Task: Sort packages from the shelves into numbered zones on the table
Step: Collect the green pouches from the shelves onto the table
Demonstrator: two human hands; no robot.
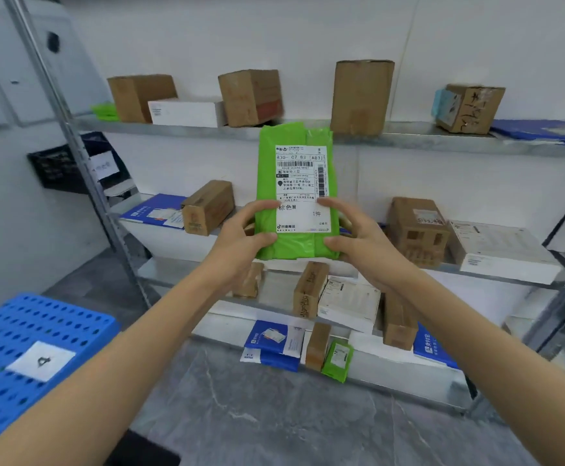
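Two bare forearms are stretched forward, and a green parcel (296,196) is held upright between them in front of the shelves (408,139), its white label (301,188) turned to the camera. It is gripped at its lower left edge by the left hand (240,240) and at its lower right edge by the right hand (358,240). Cardboard boxes (361,95) and blue mailers (274,341) are ranged on the shelves behind. A blue perforated crate (22,358) marked 4 is seen at lower left.

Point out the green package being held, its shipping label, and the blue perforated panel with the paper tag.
green package (294,245): head view, lower green plastic below the label.
shipping label (299,183): head view, middle of the white printed sheet.
blue perforated panel (12,324): head view, bare perforated surface above the tag.
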